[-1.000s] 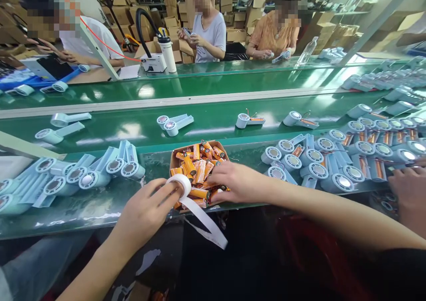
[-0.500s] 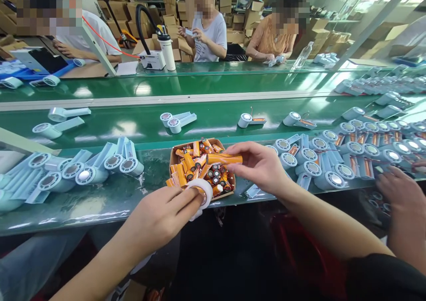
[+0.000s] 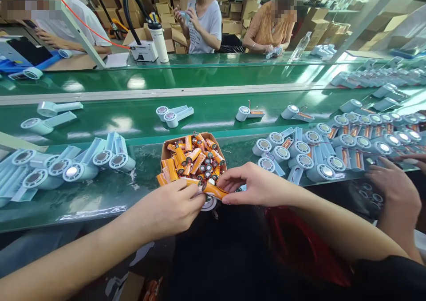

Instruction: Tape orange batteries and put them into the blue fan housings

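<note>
Between my two hands is an orange battery (image 3: 214, 191) with a thin wire, held just over the near edge of a small cardboard box. My right hand (image 3: 254, 184) pinches its right end. My left hand (image 3: 173, 205) is closed around a pale fan housing, with the fingertips close to the battery's left end. Only the round head of the fan housing (image 3: 209, 204) shows, below the battery; its handle is hidden by my left hand. The cardboard box (image 3: 219, 152) holds several orange batteries, loosely piled.
Light-blue fan housings (image 3: 80, 170) lie at the left of the bench, and more, many with batteries inside, crowd the right (image 3: 302, 161). Others rest on the green conveyor belt (image 3: 206, 134). A co-worker's hand (image 3: 392, 181) is at far right. People sit across the line.
My right hand has brought the battery down and left to the fan housing in my left hand. The fan head has turned and now sits lower, partly hidden. The whole view has shifted slightly.
</note>
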`<state>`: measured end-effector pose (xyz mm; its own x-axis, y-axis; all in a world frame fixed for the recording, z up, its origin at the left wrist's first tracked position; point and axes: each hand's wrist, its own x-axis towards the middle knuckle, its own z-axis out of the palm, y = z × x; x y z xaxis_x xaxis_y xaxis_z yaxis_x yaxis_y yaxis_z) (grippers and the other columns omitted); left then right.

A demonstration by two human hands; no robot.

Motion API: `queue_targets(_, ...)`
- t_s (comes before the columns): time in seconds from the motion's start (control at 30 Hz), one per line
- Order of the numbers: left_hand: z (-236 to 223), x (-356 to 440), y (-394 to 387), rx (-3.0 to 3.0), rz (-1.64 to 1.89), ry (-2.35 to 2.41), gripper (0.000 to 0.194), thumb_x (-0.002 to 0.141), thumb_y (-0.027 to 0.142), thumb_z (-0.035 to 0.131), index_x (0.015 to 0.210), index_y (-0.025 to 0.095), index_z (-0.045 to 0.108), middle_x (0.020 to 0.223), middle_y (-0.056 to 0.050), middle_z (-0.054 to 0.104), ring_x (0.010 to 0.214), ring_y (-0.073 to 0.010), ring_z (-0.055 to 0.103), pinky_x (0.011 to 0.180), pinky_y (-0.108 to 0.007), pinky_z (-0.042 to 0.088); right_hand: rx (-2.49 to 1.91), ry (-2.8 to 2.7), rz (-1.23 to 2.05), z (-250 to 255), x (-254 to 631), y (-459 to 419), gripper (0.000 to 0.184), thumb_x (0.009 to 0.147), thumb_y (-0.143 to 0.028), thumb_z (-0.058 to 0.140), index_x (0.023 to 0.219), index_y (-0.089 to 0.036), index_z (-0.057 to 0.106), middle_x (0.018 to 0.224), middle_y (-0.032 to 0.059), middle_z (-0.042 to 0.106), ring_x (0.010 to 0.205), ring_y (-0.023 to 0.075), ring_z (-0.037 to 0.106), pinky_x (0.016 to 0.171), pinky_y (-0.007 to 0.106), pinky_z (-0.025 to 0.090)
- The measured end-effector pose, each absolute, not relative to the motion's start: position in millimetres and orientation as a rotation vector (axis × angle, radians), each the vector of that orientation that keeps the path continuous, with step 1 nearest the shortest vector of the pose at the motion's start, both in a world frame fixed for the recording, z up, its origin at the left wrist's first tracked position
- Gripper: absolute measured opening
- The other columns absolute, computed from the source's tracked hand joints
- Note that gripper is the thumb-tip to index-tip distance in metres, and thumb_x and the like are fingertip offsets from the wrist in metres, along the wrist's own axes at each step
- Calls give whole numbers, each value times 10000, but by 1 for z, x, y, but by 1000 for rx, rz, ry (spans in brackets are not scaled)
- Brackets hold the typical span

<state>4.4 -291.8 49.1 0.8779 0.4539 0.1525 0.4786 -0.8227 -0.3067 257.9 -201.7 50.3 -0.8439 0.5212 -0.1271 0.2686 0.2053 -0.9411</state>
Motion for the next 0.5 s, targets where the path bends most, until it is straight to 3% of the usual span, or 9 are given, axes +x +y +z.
queue_targets(0.07, 52, 7, -290, -2718, -58, -675, 102, 915, 173, 693, 858, 203, 773, 895, -50, 693, 846, -223, 602, 739, -382, 471, -753, -2290, 1769, 52, 257, -201, 285, 871, -264, 764, 1146, -193, 742, 976, 19, 813, 895, 195, 768, 857, 295, 605)
queue_targets(0.17, 53, 11, -287, -2719, -1, -674, 97, 911, 164, 701, 909, 211, 786, 923, -67, 709, 870, -239, 609, 751, -396, 461, -787, -2431, 1536, 49, 254, -206, 116, 933, -187, 630, 976, -194, 738, 833, 1, 773, 755, 165, 712, 714, 250, 527)
queue_targets(0.27, 49, 16, -286, -2729, 41, -680, 70, 908, 186, 722, 912, 215, 785, 939, -64, 717, 865, -236, 611, 758, -396, 459, -867, -2437, 1382, 40, 255, -210, 138, 965, -201, 597, 886, -189, 710, 747, 0, 728, 650, 145, 627, 625, 240, 450)
queue_targets(0.37, 47, 19, -286, -2750, 75, -680, 61, 913, 208, 726, 887, 220, 780, 943, -51, 721, 855, -224, 613, 734, -382, 457, -842, -2287, 1622, 22, 260, -209, 129, 931, -297, 723, 880, -178, 720, 761, 8, 748, 679, 155, 656, 657, 241, 496)
queue_targets(0.5, 49, 19, -281, -2692, -29, -677, 115, 931, 125, 667, 920, 186, 763, 888, -40, 705, 815, -211, 612, 699, -381, 451, -782, -1502, 1981, -12, 250, -218, 345, 818, -459, 878, 950, -167, 750, 898, 43, 810, 820, 195, 753, 785, 286, 612)
